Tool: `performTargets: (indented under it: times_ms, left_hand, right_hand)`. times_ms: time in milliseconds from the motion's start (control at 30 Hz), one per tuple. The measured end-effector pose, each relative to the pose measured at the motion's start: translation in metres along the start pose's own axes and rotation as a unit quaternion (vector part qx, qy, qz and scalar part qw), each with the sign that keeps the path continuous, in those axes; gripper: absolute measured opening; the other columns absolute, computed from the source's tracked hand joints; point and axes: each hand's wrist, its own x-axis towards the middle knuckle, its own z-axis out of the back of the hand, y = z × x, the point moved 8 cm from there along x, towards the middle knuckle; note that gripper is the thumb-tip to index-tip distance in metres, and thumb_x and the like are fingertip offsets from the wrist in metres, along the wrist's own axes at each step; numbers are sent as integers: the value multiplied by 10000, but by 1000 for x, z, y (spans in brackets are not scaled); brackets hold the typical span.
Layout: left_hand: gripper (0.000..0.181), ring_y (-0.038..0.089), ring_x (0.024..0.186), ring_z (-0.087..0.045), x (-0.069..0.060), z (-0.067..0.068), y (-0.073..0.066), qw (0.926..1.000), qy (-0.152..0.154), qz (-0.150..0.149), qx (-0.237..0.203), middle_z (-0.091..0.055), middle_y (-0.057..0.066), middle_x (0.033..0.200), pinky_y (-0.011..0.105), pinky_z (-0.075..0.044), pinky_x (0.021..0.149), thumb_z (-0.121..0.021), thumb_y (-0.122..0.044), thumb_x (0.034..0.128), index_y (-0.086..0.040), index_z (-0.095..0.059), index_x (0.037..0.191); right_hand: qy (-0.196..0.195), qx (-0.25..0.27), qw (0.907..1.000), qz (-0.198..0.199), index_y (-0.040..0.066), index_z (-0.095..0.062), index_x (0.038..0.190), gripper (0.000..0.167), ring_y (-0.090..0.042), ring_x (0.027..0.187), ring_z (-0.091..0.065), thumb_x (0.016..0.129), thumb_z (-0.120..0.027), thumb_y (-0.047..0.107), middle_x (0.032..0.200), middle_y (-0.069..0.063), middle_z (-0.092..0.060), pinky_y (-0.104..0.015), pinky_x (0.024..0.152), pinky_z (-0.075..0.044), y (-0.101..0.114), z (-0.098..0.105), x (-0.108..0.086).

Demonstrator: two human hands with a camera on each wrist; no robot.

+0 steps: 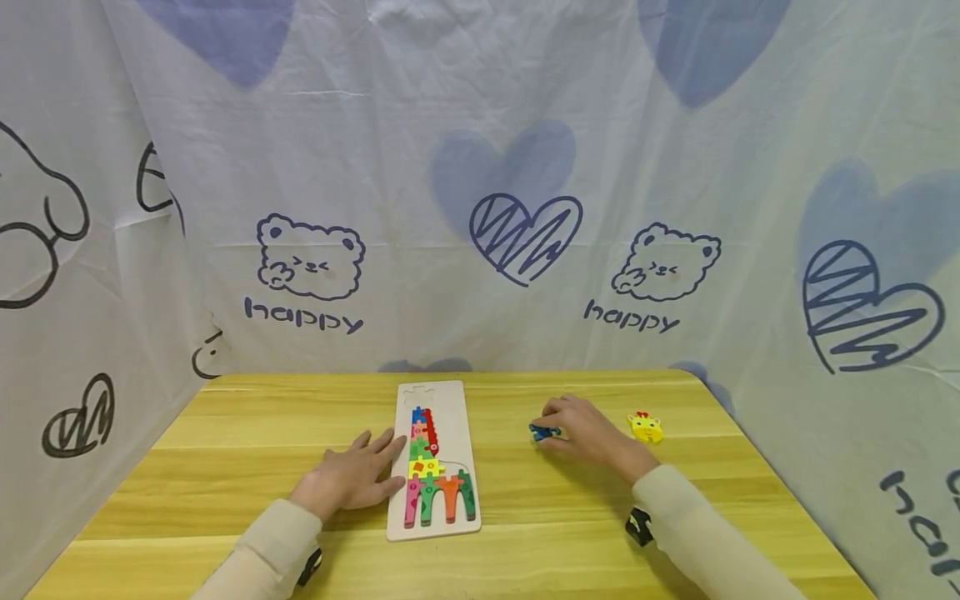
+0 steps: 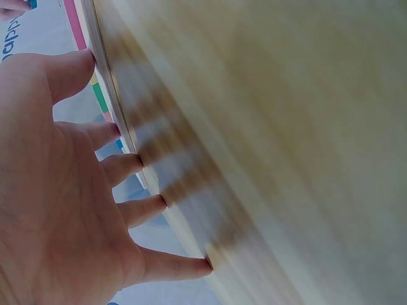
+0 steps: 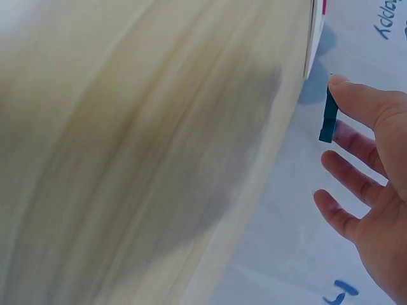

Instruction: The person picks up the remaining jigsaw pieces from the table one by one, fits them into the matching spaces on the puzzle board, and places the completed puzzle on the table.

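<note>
A pale wooden puzzle board [image 1: 453, 417] lies on the table, with coloured pieces forming a giraffe's legs, body and neck. At its top, the head-shaped recess [image 1: 418, 395] has no piece in it. My left hand [image 1: 352, 477] rests at the board's left edge, fingers spread, thumb and fingertips touching it. To the right of the board, my right hand [image 1: 581, 429] pinches a dark blue puzzle piece [image 1: 543, 432] between thumb and index finger. In the right wrist view this puzzle piece [image 3: 329, 117] is held off the table. A yellow giraffe-head piece [image 1: 645, 427] lies beyond the right wrist.
The wooden table [image 1: 555, 542] has a light yellow grain. A white curtain [image 1: 420, 167] with hearts and bear drawings hangs behind the table and along both sides.
</note>
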Motion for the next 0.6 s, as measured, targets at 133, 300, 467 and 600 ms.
performTargets:
  times_ms: [133, 300, 467, 600]
  left_hand:
    - [729, 516, 1540, -266, 1, 0, 0, 10000, -1, -1, -14, -285, 133, 1707, 903, -267, 1020, -511, -544, 1035, -167, -325, 1630]
    - [733, 515, 1541, -265, 2, -2, 2, 10000, 2, 9, -17, -282, 130, 1709, 902, -266, 1022, -510, -550, 1033, -169, -324, 1631]
    - [737, 511, 1542, -267, 3, -2, 3, 10000, 9, 25, -14, -279, 124, 1711, 903, -266, 1022, -509, -557, 1030, -175, -322, 1632]
    - [740, 508, 1543, -267, 3, -2, 3, 10000, 15, 28, -14, -277, 119, 1713, 903, -266, 1022, -509, -561, 1029, -180, -319, 1633]
  right_hand:
    - [-60, -49, 9999, 71, 82, -786, 1190, 341, -205, 925, -628, 903, -804, 265, 1037, -56, -735, -365, 814, -550, 9, 0, 9]
    - [-26, -22, 10000, 86, 106, -787, 1197, 334, -209, 943, -631, 909, -800, 273, 1059, -52, -738, -372, 829, -540, 20, -1, 20]
    - [17, -23, 9999, 119, 120, -785, 1206, 336, -217, 967, -630, 915, -791, 289, 1073, -54, -737, -379, 845, -538, 31, -4, 31]
    - [-21, -5, 9998, 210, 123, -787, 1202, 331, -219, 972, -632, 912, -794, 282, 1071, -56, -734, -378, 846, -536, 41, -7, 39]
